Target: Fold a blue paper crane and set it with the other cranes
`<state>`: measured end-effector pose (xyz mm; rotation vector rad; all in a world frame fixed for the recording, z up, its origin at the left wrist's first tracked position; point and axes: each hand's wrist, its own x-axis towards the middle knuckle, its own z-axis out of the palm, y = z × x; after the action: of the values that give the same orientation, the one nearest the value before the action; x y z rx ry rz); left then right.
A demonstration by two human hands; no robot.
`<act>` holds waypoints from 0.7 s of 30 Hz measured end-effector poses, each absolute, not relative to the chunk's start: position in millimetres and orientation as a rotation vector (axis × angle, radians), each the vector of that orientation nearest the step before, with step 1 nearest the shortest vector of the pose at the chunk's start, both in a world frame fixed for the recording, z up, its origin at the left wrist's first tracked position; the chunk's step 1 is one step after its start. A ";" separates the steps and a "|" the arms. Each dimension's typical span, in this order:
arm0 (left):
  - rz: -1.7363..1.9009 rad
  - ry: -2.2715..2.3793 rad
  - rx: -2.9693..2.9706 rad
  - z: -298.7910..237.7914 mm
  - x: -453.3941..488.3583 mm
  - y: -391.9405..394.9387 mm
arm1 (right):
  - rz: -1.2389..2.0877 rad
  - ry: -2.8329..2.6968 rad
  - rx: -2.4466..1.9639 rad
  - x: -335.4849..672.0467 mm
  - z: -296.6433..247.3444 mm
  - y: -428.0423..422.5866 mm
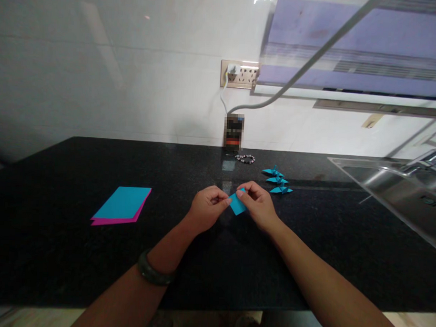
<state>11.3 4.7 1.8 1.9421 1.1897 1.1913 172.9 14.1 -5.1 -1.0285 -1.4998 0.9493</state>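
Observation:
My left hand [206, 208] and my right hand [258, 203] meet over the middle of a black stone counter [57, 263]. Both pinch a small folded piece of blue paper [237, 204] between thumb and fingers, one at each upper corner. The paper hangs just above the counter. A dark band sits on my left wrist. Three folded blue paper cranes [277, 180] stand in a row just beyond my right hand.
A stack of flat paper sheets [122, 205], blue on top and pink beneath, lies to the left. A bead bracelet [245, 158] and a small dark object [234, 131] sit by the wall under a socket. A steel sink [399, 189] fills the right side.

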 end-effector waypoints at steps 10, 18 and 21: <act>1.174 1.196 2.025 4.0 7.6 7.2 | 0.922 -1.497 -0.947 177.2 -4.7 14.2; 1.136 1.143 2.033 8.4 4.1 6.8 | 1.101 -1.385 -0.912 179.2 -4.5 14.0; 1.134 1.149 2.009 8.7 4.1 6.5 | 1.098 -1.412 -0.914 180.1 -5.5 15.6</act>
<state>4.1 6.5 8.7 2.0090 1.1494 1.1338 180.1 15.6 -5.5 -0.9136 -1.4119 1.0977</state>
